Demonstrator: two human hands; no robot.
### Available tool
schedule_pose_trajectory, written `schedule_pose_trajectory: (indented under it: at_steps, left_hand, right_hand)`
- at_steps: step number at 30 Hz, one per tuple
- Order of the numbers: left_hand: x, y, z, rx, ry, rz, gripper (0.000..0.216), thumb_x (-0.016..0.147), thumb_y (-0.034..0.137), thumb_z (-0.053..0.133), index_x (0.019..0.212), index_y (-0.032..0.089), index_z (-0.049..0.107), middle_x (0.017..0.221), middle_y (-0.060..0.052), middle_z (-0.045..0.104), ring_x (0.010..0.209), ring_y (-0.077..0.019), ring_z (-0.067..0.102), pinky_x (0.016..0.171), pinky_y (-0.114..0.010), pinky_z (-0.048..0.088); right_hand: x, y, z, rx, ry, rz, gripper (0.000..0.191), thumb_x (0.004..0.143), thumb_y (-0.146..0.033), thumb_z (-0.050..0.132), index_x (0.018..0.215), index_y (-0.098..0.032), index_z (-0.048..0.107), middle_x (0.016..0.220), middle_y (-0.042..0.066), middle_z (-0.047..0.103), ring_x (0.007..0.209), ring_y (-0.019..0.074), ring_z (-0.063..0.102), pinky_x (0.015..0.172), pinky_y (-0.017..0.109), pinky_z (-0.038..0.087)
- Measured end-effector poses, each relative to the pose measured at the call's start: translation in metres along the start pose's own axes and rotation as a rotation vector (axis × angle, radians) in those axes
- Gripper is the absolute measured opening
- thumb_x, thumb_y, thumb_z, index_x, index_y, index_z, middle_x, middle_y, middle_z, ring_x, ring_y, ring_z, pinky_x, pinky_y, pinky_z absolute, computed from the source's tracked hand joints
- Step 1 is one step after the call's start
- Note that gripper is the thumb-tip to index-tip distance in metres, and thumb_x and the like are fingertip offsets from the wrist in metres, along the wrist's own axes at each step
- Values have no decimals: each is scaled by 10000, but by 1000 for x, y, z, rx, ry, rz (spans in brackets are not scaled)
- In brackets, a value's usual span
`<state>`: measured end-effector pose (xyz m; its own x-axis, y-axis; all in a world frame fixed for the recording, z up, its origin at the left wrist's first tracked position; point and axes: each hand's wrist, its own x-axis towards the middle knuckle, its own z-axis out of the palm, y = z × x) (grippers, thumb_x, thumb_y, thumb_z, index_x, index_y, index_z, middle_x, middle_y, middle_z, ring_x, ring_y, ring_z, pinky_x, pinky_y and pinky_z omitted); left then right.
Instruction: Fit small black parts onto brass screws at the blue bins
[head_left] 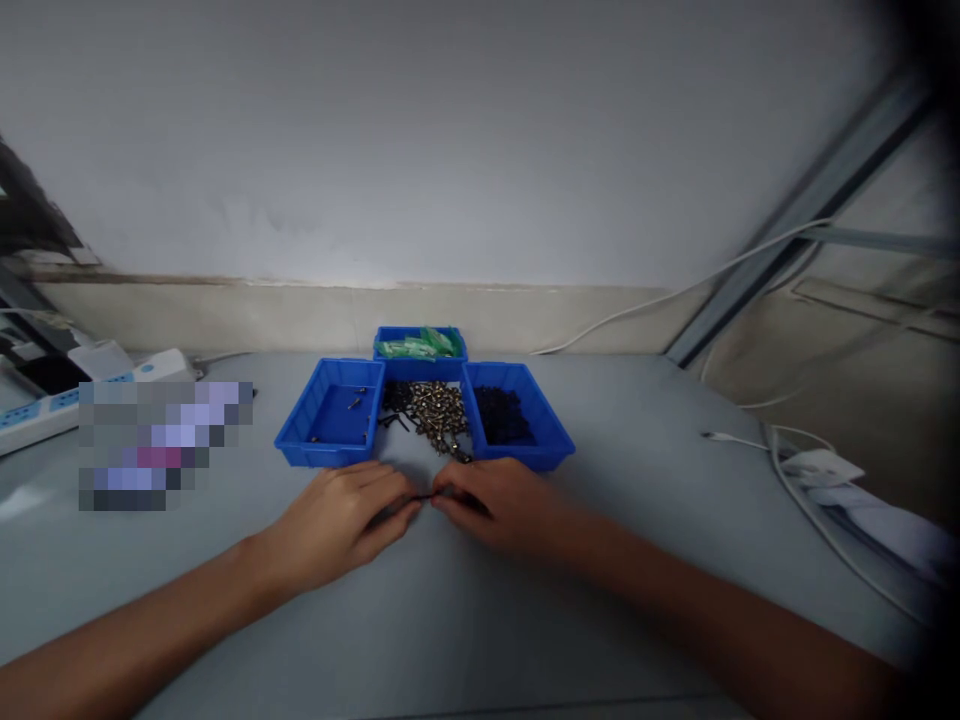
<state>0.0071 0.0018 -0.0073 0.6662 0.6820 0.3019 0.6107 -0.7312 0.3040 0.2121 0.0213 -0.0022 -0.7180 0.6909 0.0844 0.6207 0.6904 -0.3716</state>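
My left hand and my right hand meet in front of the bins, fingertips pinched close together. Between them runs a thin, dark, screw-like piece, too small and blurred to name surely; both hands appear to grip it. Just beyond lies a pile of brass-coloured metal fittings, with black screw-like parts at its left. A blue bin on the left holds several brass-coloured pieces. The right blue bin contains a heap of small black parts.
A third blue bin at the back holds green plastic packets. At left are a white power strip and a pixelated object. White cables and a charger lie at right, near a metal frame post.
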Motion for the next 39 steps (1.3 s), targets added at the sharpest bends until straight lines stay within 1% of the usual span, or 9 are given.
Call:
schedule_pose_trajectory:
  at_steps: [4, 8, 12, 15, 18, 23, 30, 34, 39]
  left_hand:
    - [-2, 2, 1, 4, 48, 86, 194, 881, 243, 396, 798, 153, 547, 675, -6, 533, 632, -116, 507, 574, -226, 396]
    - [-3, 6, 1, -5, -5, 179, 190, 885, 229, 380, 869, 159, 556, 711, -14, 550, 644, -121, 514, 591, -237, 408]
    - [-3, 7, 2, 5, -29, 222, 210, 889, 240, 358, 910, 170, 554, 725, -17, 559, 650, -125, 517, 589, -243, 411]
    - [-3, 6, 2, 16, 9, 177, 203, 878, 236, 371, 836, 162, 555, 685, -11, 552, 627, -124, 516, 575, -248, 404]
    - [-2, 6, 2, 21, 36, 70, 206, 858, 231, 391, 738, 153, 540, 603, 2, 527, 563, -117, 504, 538, -243, 390]
    - [-1, 4, 2, 33, 18, -47, 172, 840, 233, 406, 783, 152, 546, 577, 9, 511, 538, -114, 497, 497, -227, 363]
    - [-2, 1, 6, 54, -74, -28, 150, 850, 218, 423, 736, 164, 504, 618, 19, 520, 568, -112, 513, 529, -230, 355]
    - [-2, 1, 7, 66, -93, -11, 137, 850, 216, 429, 739, 170, 495, 631, 25, 521, 578, -113, 516, 549, -234, 360]
    - [-3, 0, 6, 61, -70, -58, 159, 858, 231, 410, 764, 161, 516, 631, 9, 522, 587, -121, 521, 539, -235, 374]
  right_hand:
    - [0, -1, 3, 7, -57, -65, 180, 838, -283, 420, 799, -167, 552, 687, 12, 591, 606, 116, 529, 538, 219, 336]
    - [-1, 0, 9, 2, -55, -164, 108, 786, -206, 454, 716, -176, 531, 654, 5, 561, 584, 111, 500, 543, 222, 338]
    - [0, 1, 12, -10, -33, -182, 114, 768, -235, 459, 677, -195, 515, 625, 5, 549, 567, 122, 490, 530, 235, 341]
    - [-1, -2, 9, -30, -26, -149, 109, 773, -241, 460, 693, -192, 518, 646, 7, 562, 593, 125, 512, 541, 235, 347]
    - [-1, -4, 4, -58, 4, -45, 90, 781, -228, 461, 733, -187, 525, 674, 7, 582, 618, 130, 535, 548, 234, 349]
    - [-1, -1, 1, 50, 58, 51, 87, 783, -245, 468, 831, -200, 525, 672, -6, 596, 605, 127, 546, 544, 234, 353]
    - [-4, -9, 0, 218, 4, -13, 95, 765, -243, 499, 845, -193, 510, 616, -42, 560, 537, 89, 501, 504, 199, 340]
    - [-5, -12, 2, 171, -17, -18, 93, 762, -243, 479, 830, -195, 521, 627, -32, 565, 533, 89, 496, 493, 200, 331]
    - [-3, -5, 2, 29, 40, 22, 120, 761, -227, 465, 863, -199, 519, 660, -16, 588, 582, 112, 528, 529, 219, 333]
